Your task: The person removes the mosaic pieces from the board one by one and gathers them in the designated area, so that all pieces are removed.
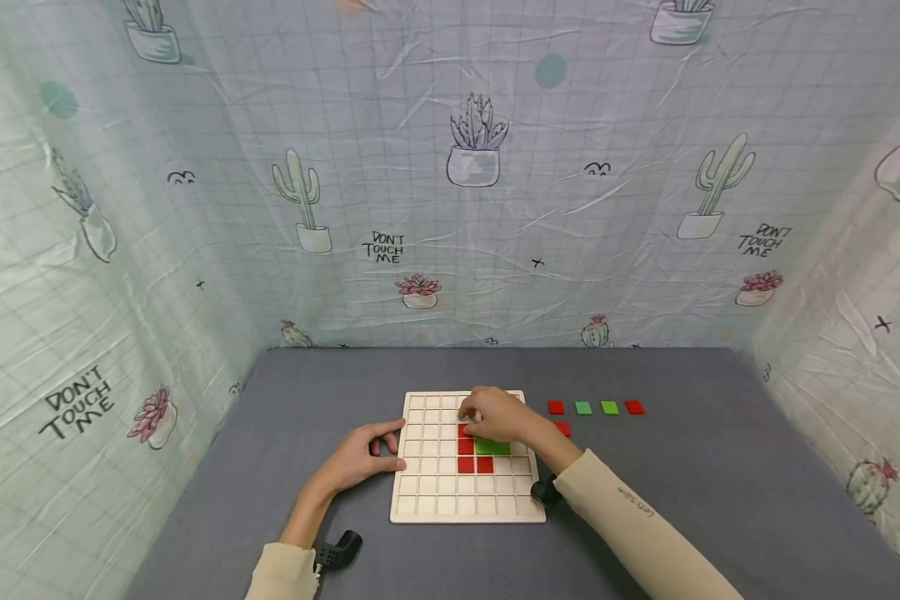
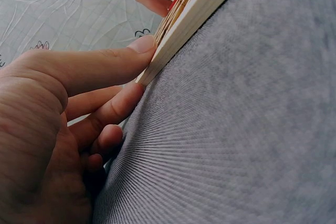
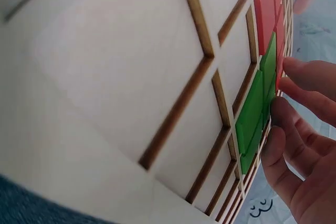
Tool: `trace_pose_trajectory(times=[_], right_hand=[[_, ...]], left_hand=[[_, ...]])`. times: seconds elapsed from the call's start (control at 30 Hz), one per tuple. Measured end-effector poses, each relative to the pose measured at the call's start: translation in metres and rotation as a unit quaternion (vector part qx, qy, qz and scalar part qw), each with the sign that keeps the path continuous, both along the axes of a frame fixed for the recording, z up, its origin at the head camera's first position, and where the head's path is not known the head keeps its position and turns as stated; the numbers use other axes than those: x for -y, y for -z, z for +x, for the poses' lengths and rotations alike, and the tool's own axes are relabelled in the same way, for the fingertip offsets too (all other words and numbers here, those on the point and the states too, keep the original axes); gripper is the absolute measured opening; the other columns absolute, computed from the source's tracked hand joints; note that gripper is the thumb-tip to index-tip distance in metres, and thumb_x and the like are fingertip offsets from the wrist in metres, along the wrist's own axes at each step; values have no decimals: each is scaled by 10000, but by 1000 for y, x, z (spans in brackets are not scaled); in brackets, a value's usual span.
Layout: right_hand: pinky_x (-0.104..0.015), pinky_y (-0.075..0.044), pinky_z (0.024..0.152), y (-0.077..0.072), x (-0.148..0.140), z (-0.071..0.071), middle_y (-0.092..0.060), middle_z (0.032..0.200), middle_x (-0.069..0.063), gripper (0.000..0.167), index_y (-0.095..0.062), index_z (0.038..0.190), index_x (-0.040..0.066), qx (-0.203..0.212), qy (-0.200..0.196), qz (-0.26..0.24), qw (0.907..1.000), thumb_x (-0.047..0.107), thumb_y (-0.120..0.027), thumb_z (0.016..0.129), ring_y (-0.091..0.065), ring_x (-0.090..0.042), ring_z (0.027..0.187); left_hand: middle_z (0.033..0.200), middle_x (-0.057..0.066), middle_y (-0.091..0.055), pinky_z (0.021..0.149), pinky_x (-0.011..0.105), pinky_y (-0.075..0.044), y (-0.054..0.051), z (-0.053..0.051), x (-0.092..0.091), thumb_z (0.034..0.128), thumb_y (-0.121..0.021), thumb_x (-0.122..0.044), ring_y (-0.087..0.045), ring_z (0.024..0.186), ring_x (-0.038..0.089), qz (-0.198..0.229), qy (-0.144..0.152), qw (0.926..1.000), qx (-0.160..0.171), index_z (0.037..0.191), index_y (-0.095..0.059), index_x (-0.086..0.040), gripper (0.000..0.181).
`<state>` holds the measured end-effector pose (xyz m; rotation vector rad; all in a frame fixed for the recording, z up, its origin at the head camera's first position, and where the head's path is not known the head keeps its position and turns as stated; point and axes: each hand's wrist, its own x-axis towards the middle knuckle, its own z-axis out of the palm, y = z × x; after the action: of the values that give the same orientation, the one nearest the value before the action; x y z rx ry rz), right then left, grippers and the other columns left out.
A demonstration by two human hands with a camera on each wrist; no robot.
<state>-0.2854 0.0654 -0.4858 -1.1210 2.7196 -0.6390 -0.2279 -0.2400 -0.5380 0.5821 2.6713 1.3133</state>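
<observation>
A pale wooden grid board [image 1: 427,504] lies on the grey table. My left hand [image 1: 356,458] holds its left edge, with thumb and index finger against the wood [image 2: 170,43] in the left wrist view. Over the board's upper middle, my right hand [image 1: 498,415] pinches a red tile [image 1: 462,431] at a grid square; the fingers partly cover it. Just below are more red tiles [image 1: 466,465], with green tiles [image 1: 501,448] to their right under the hand. The right wrist view shows those green tiles [image 3: 249,108] and red tiles [image 3: 265,17] close to the fingertips.
Right of the board lie a red tile [image 1: 556,407], a teal-green tile [image 1: 583,407], a light green tile [image 1: 610,407] and another red tile [image 1: 634,407] in a row. One more red tile [image 1: 562,428] shows beside my right forearm. A printed curtain [image 1: 450,208] surrounds the table.
</observation>
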Motion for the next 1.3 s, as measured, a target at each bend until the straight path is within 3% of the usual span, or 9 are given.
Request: trace_pose_trajectory(times=[0.67, 0.8, 1.3], right_hand=[[-287, -515, 776, 4, 4, -1, -703, 967, 2, 108, -794, 1028, 143, -152, -54, 139, 9998, 139, -754, 927, -634, -153, 898], [-286, -519, 779, 4, 5, 0, -708, 957, -1, 102, -794, 1014, 134, -160, -76, 107, 9998, 124, -755, 920, -636, -159, 896], [-292, -507, 768, 3, 5, -2, -692, 955, 2, 81, -770, 987, 138, 44, 22, 67, 10000, 111, -758, 912, -611, -130, 861]], left_hand=[[948, -24, -684, 669, 245, -384, 1, 0, 0, 869, -841, -294, -447, 695, 62, -45, 3, 9999, -131, 1470, -574, -39, 706], [949, -49, -681, 682, 232, -382, 0, 0, 0, 863, -847, -303, -450, 703, 57, -73, -35, 10000, -33, 1476, -577, -69, 710], [958, -66, -675, 681, 226, -386, -1, 0, -1, 867, -841, -310, -455, 707, 51, -102, -50, 9999, -34, 1475, -579, -82, 701]])
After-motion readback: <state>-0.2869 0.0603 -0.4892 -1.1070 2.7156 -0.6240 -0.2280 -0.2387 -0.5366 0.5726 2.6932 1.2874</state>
